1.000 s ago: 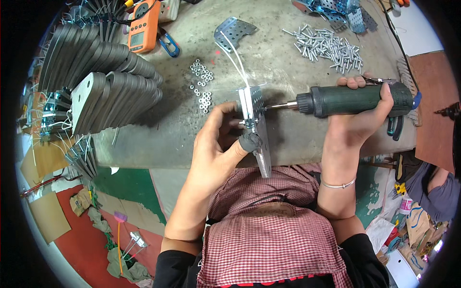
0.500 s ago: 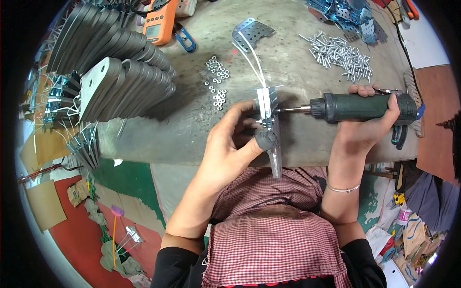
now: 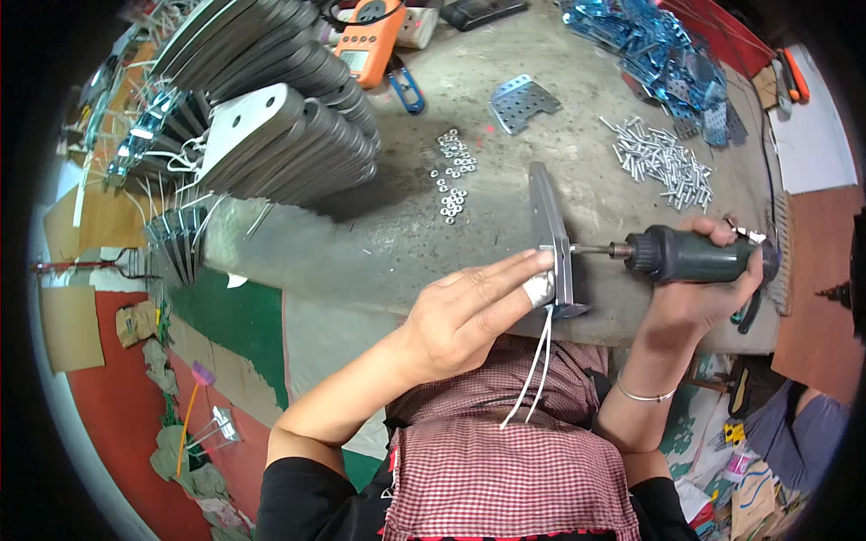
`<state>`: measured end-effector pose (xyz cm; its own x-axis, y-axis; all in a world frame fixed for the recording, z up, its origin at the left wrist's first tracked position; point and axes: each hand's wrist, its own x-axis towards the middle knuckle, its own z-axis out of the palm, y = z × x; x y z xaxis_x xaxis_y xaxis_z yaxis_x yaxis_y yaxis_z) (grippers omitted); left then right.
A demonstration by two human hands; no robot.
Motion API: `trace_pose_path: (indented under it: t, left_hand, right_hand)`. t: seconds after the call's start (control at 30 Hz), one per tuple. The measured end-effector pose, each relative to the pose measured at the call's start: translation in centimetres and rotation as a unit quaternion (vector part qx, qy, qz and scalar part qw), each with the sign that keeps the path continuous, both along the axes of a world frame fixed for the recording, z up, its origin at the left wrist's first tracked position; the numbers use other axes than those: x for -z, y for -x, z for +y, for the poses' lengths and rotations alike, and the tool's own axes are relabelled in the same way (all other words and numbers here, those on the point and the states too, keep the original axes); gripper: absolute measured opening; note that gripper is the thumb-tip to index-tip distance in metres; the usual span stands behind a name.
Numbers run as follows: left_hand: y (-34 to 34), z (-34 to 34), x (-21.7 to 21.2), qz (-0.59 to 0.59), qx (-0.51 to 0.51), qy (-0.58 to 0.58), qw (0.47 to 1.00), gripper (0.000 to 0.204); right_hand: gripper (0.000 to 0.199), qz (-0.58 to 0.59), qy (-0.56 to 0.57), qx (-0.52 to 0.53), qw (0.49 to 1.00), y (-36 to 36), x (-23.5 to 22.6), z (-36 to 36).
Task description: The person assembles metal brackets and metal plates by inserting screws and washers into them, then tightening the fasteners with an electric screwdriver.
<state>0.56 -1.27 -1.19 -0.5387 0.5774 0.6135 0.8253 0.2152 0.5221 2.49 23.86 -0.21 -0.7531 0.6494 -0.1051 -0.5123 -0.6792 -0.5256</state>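
Note:
My left hand (image 3: pixel 456 316) is closed on a flat grey metal plate (image 3: pixel 547 203), its fingers pressed on the left face and a wrapped fingertip near the lower end. The plate stands on edge, its long end pointing away from me. Two white wires (image 3: pixel 539 365) hang from the near end, over my checked apron. On the right, my right hand (image 3: pixel 699 302) wraps around a dark green electric screwdriver (image 3: pixel 677 254). Its bit (image 3: pixel 591 249) points left and reaches the plate's right face; whether it sits in a screw is too small to tell.
Stacked grey plates (image 3: pixel 271 149) with wires stand at left. Small nuts (image 3: pixel 453 200) and a perforated bracket (image 3: pixel 523 104) lie beyond the plate. A heap of screws (image 3: pixel 663 162) and blue-filmed brackets (image 3: pixel 667 59) are at far right. An orange meter (image 3: pixel 368 45) lies at the back.
The plate has been turned end for end: its wires pointed away and now hang toward me. My left fingers have shifted their hold. The screwdriver stays in my right hand, and the view has moved.

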Motion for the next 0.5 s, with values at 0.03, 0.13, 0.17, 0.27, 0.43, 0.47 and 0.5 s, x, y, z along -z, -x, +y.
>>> trace_pose_path:
  t: [0.03, 0.13, 0.17, 0.27, 0.43, 0.47, 0.5]
  left_hand:
    - [-0.4, -0.1, 0.0, -0.019, -0.007, 0.001, 1.0, 0.033]
    - [0.4, -0.8, -0.7, -0.004, 0.002, 0.005, 1.0, 0.056]
    - [0.8, -1.2, -1.3, 0.011, -0.056, 0.015, 0.998, 0.054]
    - [3.8, -2.8, -2.2, -0.031, -0.239, 0.14, 0.96, 0.054]
    - [6.0, -3.3, -1.9, 0.019, -0.247, 0.269, 0.931, 0.045]
    - [6.1, -3.4, -2.0, 0.033, -0.234, 0.309, 0.921, 0.043]
    - [6.2, -3.4, -2.1, 0.032, -0.233, 0.31, 0.921, 0.043]
  right_hand:
    - [0.031, -0.028, -0.003, 0.038, 0.999, 0.0, 0.5, -0.1]
    - [0.031, -0.066, 0.003, 0.059, 0.996, 0.3, -0.1, -1.2]
    - [0.031, -0.087, -0.002, 0.064, 0.994, 0.4, -0.3, -1.6]
    - [0.03, -0.055, -0.02, 0.059, 0.997, 0.6, 0.0, -1.1]
    - [0.03, -0.03, 0.007, 0.019, 0.999, 0.5, 0.7, -0.1]
    - [0.03, -0.032, 0.006, 0.016, 0.999, 0.4, 0.8, 0.0]
    - [0.03, -0.033, 0.007, 0.017, 0.999, 0.4, 0.9, -0.1]
